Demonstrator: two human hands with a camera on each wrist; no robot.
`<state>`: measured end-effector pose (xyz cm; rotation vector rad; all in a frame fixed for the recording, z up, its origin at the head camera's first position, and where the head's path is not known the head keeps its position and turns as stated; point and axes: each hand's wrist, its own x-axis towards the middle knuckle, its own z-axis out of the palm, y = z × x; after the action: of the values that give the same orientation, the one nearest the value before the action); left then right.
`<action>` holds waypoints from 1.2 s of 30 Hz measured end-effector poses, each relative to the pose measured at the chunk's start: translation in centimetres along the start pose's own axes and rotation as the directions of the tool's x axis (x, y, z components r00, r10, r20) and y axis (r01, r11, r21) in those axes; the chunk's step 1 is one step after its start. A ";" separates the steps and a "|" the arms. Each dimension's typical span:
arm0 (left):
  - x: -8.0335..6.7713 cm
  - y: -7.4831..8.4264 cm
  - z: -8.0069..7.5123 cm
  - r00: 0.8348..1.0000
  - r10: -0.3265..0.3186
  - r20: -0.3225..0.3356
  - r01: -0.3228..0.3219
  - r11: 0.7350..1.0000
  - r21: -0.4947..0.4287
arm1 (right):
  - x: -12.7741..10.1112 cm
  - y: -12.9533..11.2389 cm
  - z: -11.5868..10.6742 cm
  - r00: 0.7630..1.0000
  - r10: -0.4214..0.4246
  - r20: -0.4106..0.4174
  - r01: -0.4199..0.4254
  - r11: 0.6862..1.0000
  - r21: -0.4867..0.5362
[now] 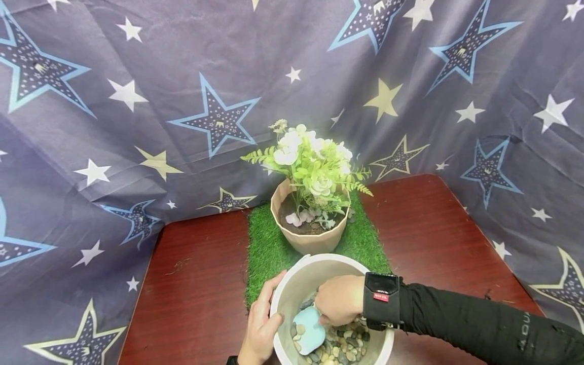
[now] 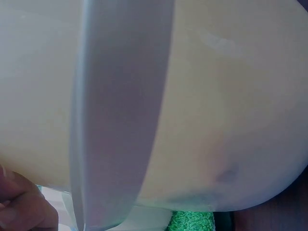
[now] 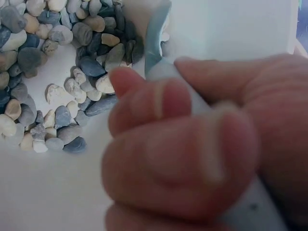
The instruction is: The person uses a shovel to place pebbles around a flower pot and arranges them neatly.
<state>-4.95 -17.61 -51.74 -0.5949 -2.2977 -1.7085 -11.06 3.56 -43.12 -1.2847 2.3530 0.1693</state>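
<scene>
A white bucket (image 1: 337, 258) stands at the table's near side, with small mixed pebbles (image 1: 347, 347) on its bottom. Inside it, my right hand (image 1: 339, 301) grips the handle of a light-blue scoop (image 1: 309, 332). A few pebbles lie on the scoop's blade, which is low among the stones. The right wrist view shows fingers curled round the scoop's pale handle (image 3: 257, 207) and pebbles (image 3: 62, 91) beyond. My left hand (image 1: 260, 324) holds the bucket's left side, its thumb at the rim. The bucket wall (image 2: 231, 96) fills most of the left wrist view.
Behind the bucket, a beige pot (image 1: 315, 243) with white flowers and green leaves (image 1: 315, 157) stands on a green turf mat (image 1: 264, 248). The reddish-brown table (image 1: 196, 284) extends to both sides. A grey star-patterned cloth (image 1: 182, 66) hangs around it.
</scene>
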 end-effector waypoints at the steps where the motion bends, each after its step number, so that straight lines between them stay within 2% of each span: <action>1: 0.0 0.0 0.0 1.000 0.002 0.000 -0.002 1.000 0.004 | 0.0 0.0 0.0 1.000 -0.002 -0.005 0.002 1.000 0.001; 6: 0.1 -0.1 0.1 1.000 0.013 -0.009 -0.013 0.999 0.031 | -0.3 0.2 -0.2 0.999 -0.015 -0.034 0.014 1.000 -0.015; 15: 0.1 -0.1 0.1 1.000 0.014 -0.015 -0.014 0.999 0.031 | -0.7 0.1 -0.5 1.000 -0.015 -0.022 0.015 1.000 0.006; 23: 0.0 0.0 0.0 1.000 -0.021 -0.016 0.021 0.999 0.024 | -1.7 1.1 -1.4 0.990 -0.140 -0.033 0.142 0.987 0.078; 25: -0.1 0.1 -0.1 0.999 -0.031 -0.017 0.031 0.999 0.023 | -2.0 1.1 -1.5 0.988 -0.149 -0.036 0.151 0.984 0.091; 30: 0.0 0.0 -0.2 1.000 -0.009 -0.004 0.009 1.000 0.014 | -3.3 1.2 -1.2 0.986 -0.151 -0.071 0.158 0.981 0.109; 36: 0.0 0.0 0.1 1.000 0.002 -0.010 -0.001 1.000 0.019 | -4.8 1.6 -0.7 0.972 -0.195 -0.129 0.216 0.960 0.176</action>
<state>-4.97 -17.55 -51.76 -0.5827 -2.3036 -1.6829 -10.34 7.95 -40.56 -1.4647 2.2419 -0.1910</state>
